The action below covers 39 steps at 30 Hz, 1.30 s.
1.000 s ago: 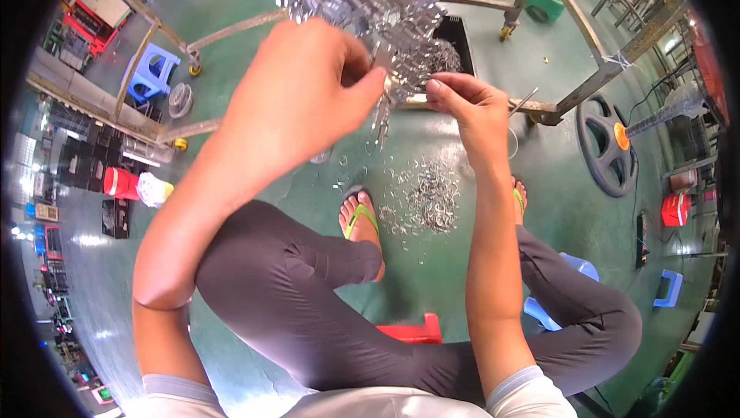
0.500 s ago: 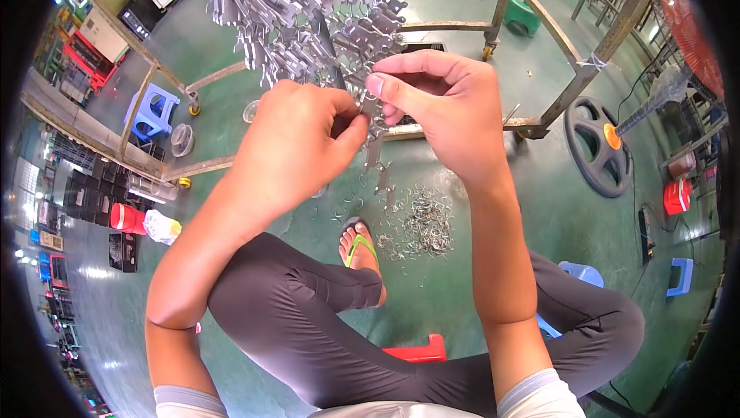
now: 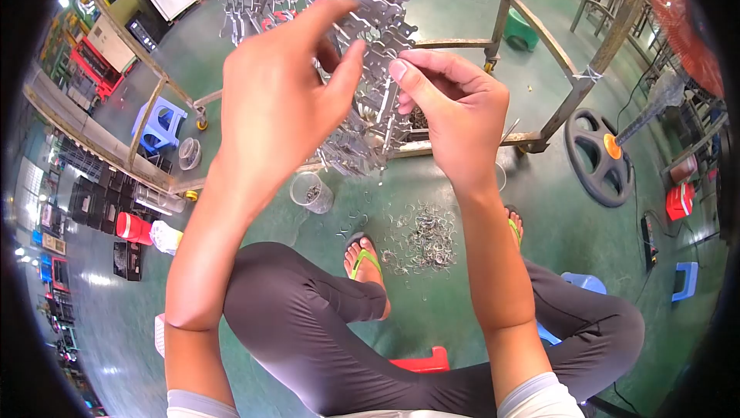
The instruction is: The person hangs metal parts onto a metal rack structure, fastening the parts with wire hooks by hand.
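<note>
Parts (image 3: 378,13) of grey metal hang in one dense cluster at the top of the view, in front of the person, too many and too overlapped to count. Two hands work at it. The left hand (image 3: 274,94) is raised with its back to the camera, elbow bent outward, thumb and index finger spread well apart around a gap; its grasp is released, with parts just beyond the fingertips. The right hand (image 3: 461,109) comes up from a nearly straight forearm, thumb and index finger pinching a bit of metal (image 3: 392,56) at the cluster's right edge, the other fingers curled below. Whether that piece is a part or a hook is too small to tell.

Behind the cluster runs a metal frame (image 3: 502,13). One red fan (image 3: 682,25) stands at the right, and one black wheel (image 3: 600,157) near it. One blue stool (image 3: 159,121) shows at the left, one green stool (image 3: 522,31) at the upper right. Two feet wear sandals with green straps. One clear cup (image 3: 312,193) with small metal bits sits on the floor beside one pile of hooks (image 3: 430,239), uncountable, well below the hands.
</note>
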Motion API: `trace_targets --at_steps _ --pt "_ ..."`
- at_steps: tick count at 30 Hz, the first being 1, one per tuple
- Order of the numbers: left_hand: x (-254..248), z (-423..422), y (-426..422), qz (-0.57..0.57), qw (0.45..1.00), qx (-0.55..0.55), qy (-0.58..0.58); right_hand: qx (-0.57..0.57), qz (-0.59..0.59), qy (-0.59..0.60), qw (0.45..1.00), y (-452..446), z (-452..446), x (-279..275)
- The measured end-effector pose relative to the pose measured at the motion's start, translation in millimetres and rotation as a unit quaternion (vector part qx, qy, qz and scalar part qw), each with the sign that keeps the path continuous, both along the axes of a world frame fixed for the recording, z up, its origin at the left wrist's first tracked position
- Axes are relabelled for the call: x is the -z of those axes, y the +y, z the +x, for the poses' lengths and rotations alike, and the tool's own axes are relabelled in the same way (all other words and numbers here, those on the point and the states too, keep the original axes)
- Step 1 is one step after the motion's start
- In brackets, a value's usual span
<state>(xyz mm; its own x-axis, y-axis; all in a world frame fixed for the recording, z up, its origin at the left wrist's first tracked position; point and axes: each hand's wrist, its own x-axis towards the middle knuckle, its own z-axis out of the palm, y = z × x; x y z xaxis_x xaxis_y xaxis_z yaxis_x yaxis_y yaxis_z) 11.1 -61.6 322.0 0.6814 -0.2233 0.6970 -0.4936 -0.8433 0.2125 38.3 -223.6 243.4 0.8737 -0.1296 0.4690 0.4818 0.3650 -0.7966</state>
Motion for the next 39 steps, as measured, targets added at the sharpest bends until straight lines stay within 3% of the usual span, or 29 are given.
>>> trace_targets --at_steps 2,9,12,15,20,23,39 --pt "-6 15 1 0.118 0.992 -0.021 -0.049 0.004 -0.012 -0.002 1.000 -2 3 -2" --pt "-3 44 5 0.251 0.961 -0.090 -0.073 -0.024 0.003 0.006 1.000 -14 14 1" --pt "0 41 4 0.227 0.968 -0.026 -0.107 -0.020 -0.007 0.004 1.000 -18 17 1" --pt "-4 27 -5 0.176 0.982 0.005 -0.061 -0.038 0.009 0.006 0.999 -20 21 3" --pt "5 14 -5 -0.004 0.996 0.089 0.028 -0.054 0.016 -0.008 0.998 -21 19 0" --pt "12 14 4 -0.082 0.984 0.158 0.008 -0.066 0.021 -0.015 0.997 -20 16 0" --pt "20 1 9 -0.215 0.959 0.181 0.036 -0.073 -0.014 -0.041 0.996 -13 4 -1"
